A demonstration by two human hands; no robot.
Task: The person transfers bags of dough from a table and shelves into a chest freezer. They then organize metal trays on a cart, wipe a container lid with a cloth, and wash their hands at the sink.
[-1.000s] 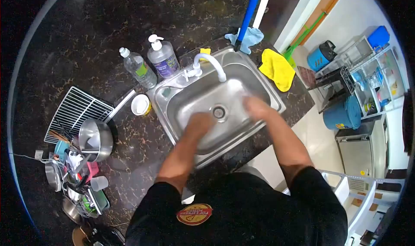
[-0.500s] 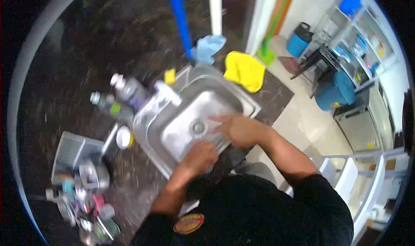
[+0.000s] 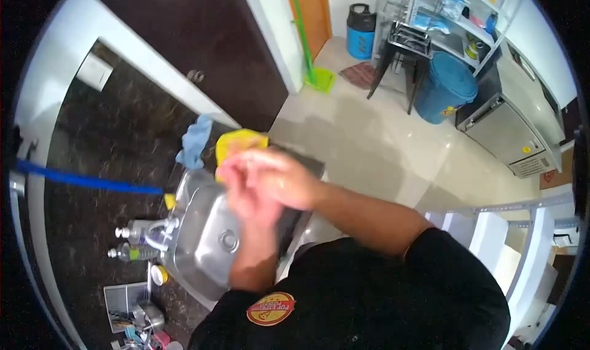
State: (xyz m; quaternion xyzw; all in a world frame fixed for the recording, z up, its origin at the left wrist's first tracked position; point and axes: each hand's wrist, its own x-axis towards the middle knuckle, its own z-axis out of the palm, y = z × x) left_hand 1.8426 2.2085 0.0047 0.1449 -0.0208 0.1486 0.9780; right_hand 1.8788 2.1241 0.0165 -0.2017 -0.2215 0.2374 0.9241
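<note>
My left hand point(image 3: 251, 199) and my right hand point(image 3: 286, 181) are together over the right rim of the steel sink point(image 3: 206, 230). They overlap and touch, with the right hand's fingers across the left. Motion blurs the fingers, and no object shows between them. Just behind the hands lies a yellow cloth point(image 3: 246, 140), partly covered by them. A blue cloth point(image 3: 196, 142) rests to its left. The sink drain point(image 3: 228, 240) is visible, and the bowl holds no dishes that I can see.
Left of the sink stand a pump bottle point(image 3: 136, 232), a second bottle point(image 3: 131, 253) and a yellow-rimmed container point(image 3: 159, 275). A dish rack point(image 3: 125, 298) and utensils sit lower left. Beyond the counter are a green dustpan point(image 3: 319, 79), a black stool point(image 3: 409, 43) and a blue bin point(image 3: 447, 87).
Both hands have risen from inside the sink and come together near the yellow cloth. My view has turned to the right, showing more floor and the dark door.
</note>
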